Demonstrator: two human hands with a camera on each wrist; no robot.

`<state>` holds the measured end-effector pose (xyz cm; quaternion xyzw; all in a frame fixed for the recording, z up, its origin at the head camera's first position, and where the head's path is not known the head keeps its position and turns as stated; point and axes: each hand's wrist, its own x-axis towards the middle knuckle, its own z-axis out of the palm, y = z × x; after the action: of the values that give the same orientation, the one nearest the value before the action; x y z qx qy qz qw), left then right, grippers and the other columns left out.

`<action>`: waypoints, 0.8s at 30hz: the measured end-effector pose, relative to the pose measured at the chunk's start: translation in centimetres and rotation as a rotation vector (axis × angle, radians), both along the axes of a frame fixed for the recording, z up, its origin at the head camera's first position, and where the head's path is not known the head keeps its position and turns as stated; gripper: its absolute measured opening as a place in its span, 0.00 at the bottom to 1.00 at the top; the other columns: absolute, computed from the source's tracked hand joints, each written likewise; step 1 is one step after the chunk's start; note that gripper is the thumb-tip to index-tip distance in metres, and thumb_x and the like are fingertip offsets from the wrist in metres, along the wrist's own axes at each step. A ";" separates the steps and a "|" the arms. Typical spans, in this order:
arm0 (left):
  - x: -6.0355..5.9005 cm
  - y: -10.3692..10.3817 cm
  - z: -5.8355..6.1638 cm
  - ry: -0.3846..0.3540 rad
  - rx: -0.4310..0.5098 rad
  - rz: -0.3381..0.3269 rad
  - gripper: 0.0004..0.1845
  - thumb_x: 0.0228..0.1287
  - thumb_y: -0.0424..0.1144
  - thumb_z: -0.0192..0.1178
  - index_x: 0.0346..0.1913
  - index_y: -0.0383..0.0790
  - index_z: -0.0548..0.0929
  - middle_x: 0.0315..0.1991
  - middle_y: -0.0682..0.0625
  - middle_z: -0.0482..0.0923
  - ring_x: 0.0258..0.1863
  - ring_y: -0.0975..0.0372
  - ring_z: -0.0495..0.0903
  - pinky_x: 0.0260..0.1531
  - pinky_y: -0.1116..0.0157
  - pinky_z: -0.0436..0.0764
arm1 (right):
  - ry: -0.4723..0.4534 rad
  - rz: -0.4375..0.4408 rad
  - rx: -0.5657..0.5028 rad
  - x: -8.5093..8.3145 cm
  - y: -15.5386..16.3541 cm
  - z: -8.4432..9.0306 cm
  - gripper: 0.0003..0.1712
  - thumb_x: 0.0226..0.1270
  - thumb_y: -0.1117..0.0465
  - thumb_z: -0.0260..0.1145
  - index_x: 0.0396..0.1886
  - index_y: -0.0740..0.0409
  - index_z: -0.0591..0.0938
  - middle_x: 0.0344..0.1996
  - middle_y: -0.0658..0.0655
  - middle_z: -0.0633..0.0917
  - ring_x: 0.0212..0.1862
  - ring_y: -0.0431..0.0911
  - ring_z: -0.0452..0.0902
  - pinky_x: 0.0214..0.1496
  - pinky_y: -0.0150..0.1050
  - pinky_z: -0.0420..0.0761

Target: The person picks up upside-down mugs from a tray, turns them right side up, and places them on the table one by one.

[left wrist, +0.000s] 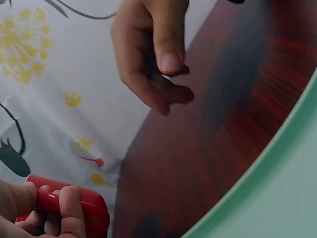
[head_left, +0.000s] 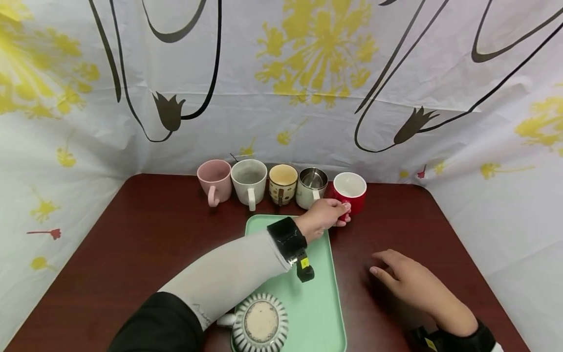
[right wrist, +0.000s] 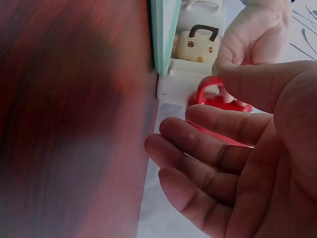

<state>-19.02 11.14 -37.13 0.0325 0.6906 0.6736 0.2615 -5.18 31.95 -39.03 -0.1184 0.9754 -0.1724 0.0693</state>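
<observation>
My left hand (head_left: 323, 215) grips the handle of a red mug (head_left: 357, 201) with a white inside, at the right end of a row of mugs. In the left wrist view its fingers curl round the red handle (left wrist: 48, 199). My right hand (head_left: 411, 281) hovers over the right side of the table, fingers loosely extended and holding nothing. In the right wrist view the fingers (right wrist: 203, 163) spread in front of the red mug. Left of the red mug stands a cream mug with a metal lining (head_left: 311, 186), its handle beside my left hand.
A pink mug (head_left: 215, 181), a white mug (head_left: 249, 181) and a patterned yellow mug (head_left: 283, 183) continue the row at the back. On the green tray (head_left: 314, 303) a fluted cup (head_left: 261, 322) sits upside down. A printed cloth (head_left: 281, 107) hangs behind the dark red table (head_left: 176, 234).
</observation>
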 end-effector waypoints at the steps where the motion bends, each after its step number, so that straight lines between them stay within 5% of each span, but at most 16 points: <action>1: -0.1 0.2 -0.2 -0.006 0.004 0.019 0.11 0.76 0.41 0.62 0.42 0.35 0.86 0.35 0.46 0.87 0.39 0.56 0.89 0.40 0.71 0.86 | 0.004 0.004 0.005 0.0 0.0 -0.1 0.22 0.77 0.46 0.65 0.60 0.55 0.82 0.55 0.51 0.86 0.52 0.44 0.84 0.50 0.47 0.84; 6: -0.6 0.9 -1.2 0.005 -0.002 0.086 0.12 0.76 0.40 0.62 0.45 0.32 0.86 0.41 0.41 0.89 0.46 0.51 0.89 0.41 0.71 0.87 | 0.026 0.021 0.023 0.1 -0.4 -0.6 0.20 0.77 0.47 0.64 0.60 0.53 0.82 0.53 0.48 0.85 0.53 0.45 0.84 0.51 0.48 0.84; 11: -1.0 1.2 -2.2 0.030 -0.056 0.128 0.14 0.76 0.42 0.62 0.47 0.32 0.87 0.38 0.42 0.89 0.37 0.56 0.89 0.38 0.72 0.85 | 0.062 0.035 0.037 0.1 -0.9 -1.1 0.18 0.77 0.49 0.65 0.59 0.50 0.83 0.52 0.46 0.85 0.53 0.43 0.83 0.52 0.47 0.84; 17: -1.2 1.9 -3.3 0.040 -0.081 0.165 0.15 0.77 0.42 0.60 0.49 0.31 0.86 0.37 0.42 0.88 0.39 0.54 0.89 0.50 0.60 0.86 | 0.111 0.047 0.043 0.2 -1.1 -1.7 0.15 0.76 0.50 0.67 0.56 0.47 0.83 0.48 0.41 0.83 0.46 0.36 0.81 0.46 0.42 0.83; 24: -1.4 2.8 -4.0 0.063 -0.103 0.194 0.14 0.76 0.42 0.63 0.45 0.32 0.87 0.33 0.43 0.87 0.30 0.62 0.83 0.32 0.71 0.79 | 0.122 0.040 0.047 0.3 -0.9 -2.1 0.15 0.76 0.51 0.67 0.56 0.48 0.83 0.47 0.42 0.83 0.47 0.36 0.81 0.46 0.42 0.84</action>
<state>-20.43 13.95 -41.11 -0.0268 0.7319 0.6581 0.1744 -4.84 31.10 -41.09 -0.1466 0.9790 -0.1406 0.0161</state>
